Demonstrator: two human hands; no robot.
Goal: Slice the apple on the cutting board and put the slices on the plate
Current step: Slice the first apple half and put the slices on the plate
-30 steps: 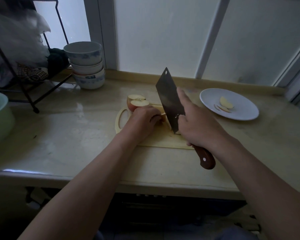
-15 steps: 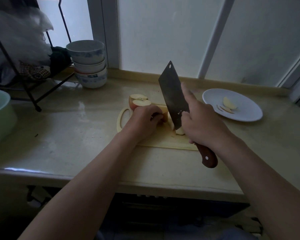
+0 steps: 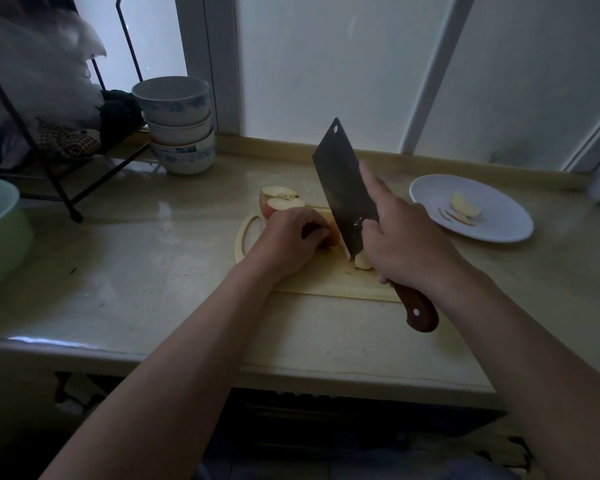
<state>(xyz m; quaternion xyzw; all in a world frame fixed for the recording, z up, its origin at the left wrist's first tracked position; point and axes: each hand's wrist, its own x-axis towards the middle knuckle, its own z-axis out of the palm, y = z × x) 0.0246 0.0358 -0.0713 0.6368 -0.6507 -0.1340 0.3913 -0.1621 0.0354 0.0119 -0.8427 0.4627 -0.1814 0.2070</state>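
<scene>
Left grip: your left hand (image 3: pixel 288 237) is curled down over the apple piece (image 3: pixel 330 233) on the cutting board (image 3: pixel 312 275), fingers pressed onto it to pin it.
Right grip: your right hand (image 3: pixel 406 237) is wrapped tight round the cleaver (image 3: pixel 343 188), forefinger laid along the blade, the wooden handle sticking out below your palm.
Apple: the pinned piece sits just left of the blade; a pale cut piece (image 3: pixel 362 260) lies at the blade's heel, partly hidden by your right hand. Two more apple halves (image 3: pixel 282 200) rest cut face up at the board's far left corner.
Plate (image 3: pixel 499 230): on the table to your right, well apart from the board, with a few slices (image 3: pixel 463 209) already on it.
Risk, fingers: your left fingertips sit close beside the blade; if you shift sideways for the next cut, you could nick them.
Risk, slip: the pinned piece is small, so it may rock or skid under pressure.
Risk, carry: loose slices could drop on the way across.
Around: a stack of bowls (image 3: pixel 177 126), a black wire rack (image 3: pixel 59 181) and a green pot (image 3: pixel 0 237) stand to your left.
In the way: nothing lies between board and plate.
</scene>
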